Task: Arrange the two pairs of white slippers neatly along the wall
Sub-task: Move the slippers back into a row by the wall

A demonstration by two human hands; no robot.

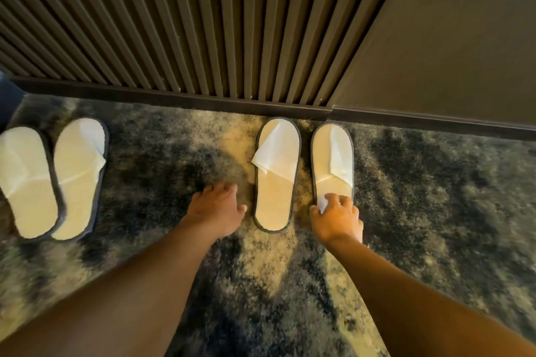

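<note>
One slipper pair [52,180] lies at nine o'clock, another pair [304,171] at twelve, toes at the baseboard [174,95]. The right hand [336,219] grips the rightmost slipper's heel (fingers curled); the left hand [217,209] rests spread on the carpet [435,197].

Both bare forearms reach forward and down, the left one from the lower left, the right one from the lower right. The left hand [217,209] is palm down, fingers loosely curled. The right hand [336,216] is palm down with fingertips apparently pinching, though blur hides the contact.
</note>
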